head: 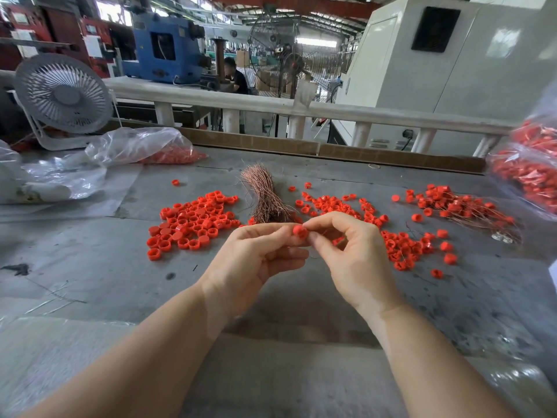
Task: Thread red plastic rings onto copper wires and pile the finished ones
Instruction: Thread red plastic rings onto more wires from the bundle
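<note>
Both hands, left hand [259,254] and right hand [349,251], are pinching one red ring [300,231] between fingertips above the bench [90,267]; its axis is unclear.

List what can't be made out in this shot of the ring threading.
- Head view: whether a copper wire passes through the red ring is hidden; fingertips of the left hand and right hand cover it.
- Bag of red parts, far right: cut off by the frame edge and blurred.
- Finished pile: wires too thin to count.
- Copper wire bundle: near end hidden behind the hands.
</note>
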Demonstrator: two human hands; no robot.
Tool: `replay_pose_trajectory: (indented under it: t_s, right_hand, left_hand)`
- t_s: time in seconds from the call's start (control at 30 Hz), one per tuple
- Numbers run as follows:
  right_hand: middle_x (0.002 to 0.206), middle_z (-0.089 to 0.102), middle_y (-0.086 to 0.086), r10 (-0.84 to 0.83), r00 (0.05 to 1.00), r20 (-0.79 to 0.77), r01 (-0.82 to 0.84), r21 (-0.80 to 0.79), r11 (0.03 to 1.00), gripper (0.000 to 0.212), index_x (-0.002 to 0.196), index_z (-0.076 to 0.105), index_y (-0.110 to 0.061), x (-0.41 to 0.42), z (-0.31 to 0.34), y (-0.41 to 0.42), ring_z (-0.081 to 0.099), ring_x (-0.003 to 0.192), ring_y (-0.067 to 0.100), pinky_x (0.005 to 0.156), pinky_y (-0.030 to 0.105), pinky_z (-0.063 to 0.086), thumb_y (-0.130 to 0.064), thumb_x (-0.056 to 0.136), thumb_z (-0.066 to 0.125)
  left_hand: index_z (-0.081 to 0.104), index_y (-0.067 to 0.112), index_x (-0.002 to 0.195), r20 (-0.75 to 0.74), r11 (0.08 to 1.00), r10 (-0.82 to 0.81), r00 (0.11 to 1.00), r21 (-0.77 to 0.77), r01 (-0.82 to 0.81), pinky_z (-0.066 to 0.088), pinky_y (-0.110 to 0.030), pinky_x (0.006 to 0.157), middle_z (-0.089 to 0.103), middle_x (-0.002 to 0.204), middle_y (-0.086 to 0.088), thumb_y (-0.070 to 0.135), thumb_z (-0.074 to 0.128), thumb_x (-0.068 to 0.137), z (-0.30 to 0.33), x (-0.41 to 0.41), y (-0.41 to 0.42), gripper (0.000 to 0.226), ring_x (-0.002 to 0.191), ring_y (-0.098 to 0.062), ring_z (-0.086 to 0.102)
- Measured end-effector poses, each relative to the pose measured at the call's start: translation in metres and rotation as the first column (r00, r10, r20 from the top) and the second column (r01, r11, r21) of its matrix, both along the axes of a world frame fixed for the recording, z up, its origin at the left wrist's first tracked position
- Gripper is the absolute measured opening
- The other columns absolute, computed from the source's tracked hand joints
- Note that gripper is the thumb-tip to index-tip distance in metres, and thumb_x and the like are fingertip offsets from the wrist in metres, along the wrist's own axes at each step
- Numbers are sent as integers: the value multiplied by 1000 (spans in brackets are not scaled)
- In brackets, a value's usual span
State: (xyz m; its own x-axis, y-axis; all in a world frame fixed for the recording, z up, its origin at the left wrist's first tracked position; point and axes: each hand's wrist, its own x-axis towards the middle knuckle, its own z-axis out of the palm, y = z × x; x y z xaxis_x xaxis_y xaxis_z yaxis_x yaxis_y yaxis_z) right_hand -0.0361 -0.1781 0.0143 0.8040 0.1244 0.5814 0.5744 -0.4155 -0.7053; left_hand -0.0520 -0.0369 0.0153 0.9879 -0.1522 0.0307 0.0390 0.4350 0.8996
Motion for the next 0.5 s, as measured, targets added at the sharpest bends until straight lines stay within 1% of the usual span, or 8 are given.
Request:
replay_pose_trajectory:
  t_s: [0.07, 0.17, 0.2, 0.27, 0.37, 0.43, 0.5]
  right_hand:
    - [65, 65, -17, 12, 1000, -20, -11, 47, 999, 29, 72, 66, -32, -1, 2, 0, 55, 61, 0, 57, 10, 39, -5, 82, 67]
    - [63, 64, -17, 25, 999, -28, -23, 53, 998, 29, 71, 65, -32, -1, 2, 0, 54, 60, -1, 56, 8, 39, -5, 82, 67]
    - [63, 63, -18, 24, 999, -25, -23, 41, 999, 28, 72, 65, -31, -1, 2, 0, 55, 61, -2, 56, 8, 39, -5, 83, 67]
    - [62, 63, -18, 32, 999, -22, -32, 31, 999, 24, 75, 67, -26, -1, 1, 0, 56, 61, -3, 56, 7, 39, -4, 83, 66]
    - [60, 62, -23, 76, 997, -17, -76, 36, 996, 20, 78, 68, -20, -1, 1, 1, 55, 58, -6, 55, 5, 37, -1, 84, 65]
    - [61, 61, -27, 96, 995, -14, -96, 29, 995, 21, 78, 68, -22, -2, 1, 1, 55, 57, -7, 54, 4, 37, -2, 84, 65]
    - [65, 63, -24, 95, 995, -25, -95, 15, 995, 24, 78, 66, -28, -2, 0, 0, 54, 58, -4, 55, 8, 39, -6, 85, 65]
  left_hand:
    - [76, 8, 78, 17, 1000, -19, 1000, 19, 19, 57, -21, 62, 72, 75, -8, 9, 60, 68, 1, -1, 0, 18, 64, -12, 67]
    - [74, 9, 85, 39, 997, -1, 999, 73, -2, 56, -21, 61, 72, 78, -9, 2, 57, 81, -2, -1, 0, 18, 64, -13, 67]
    - [73, 7, 86, 46, 996, 9, 999, 90, -13, 56, -21, 60, 72, 78, -10, 4, 57, 82, -3, 0, 0, 16, 64, -13, 67]
    - [72, 6, 85, 59, 993, 31, 998, 114, -37, 55, -21, 59, 72, 78, -10, 13, 62, 76, -5, 0, 1, 16, 62, -12, 66]
    - [72, 10, 72, 73, 988, 59, 996, 140, -69, 53, -20, 55, 71, 73, -8, 24, 67, 67, -5, 0, 0, 15, 58, -11, 64]
    - [71, 12, 66, 78, 985, 75, 994, 152, -86, 51, -19, 52, 69, 69, -8, 26, 68, 65, -6, 0, -1, 14, 55, -11, 62]
    - [69, 12, 65, 89, 982, 88, 992, 161, -102, 50, -20, 51, 67, 66, -7, 26, 69, 65, -6, 0, -1, 14, 53, -11, 61]
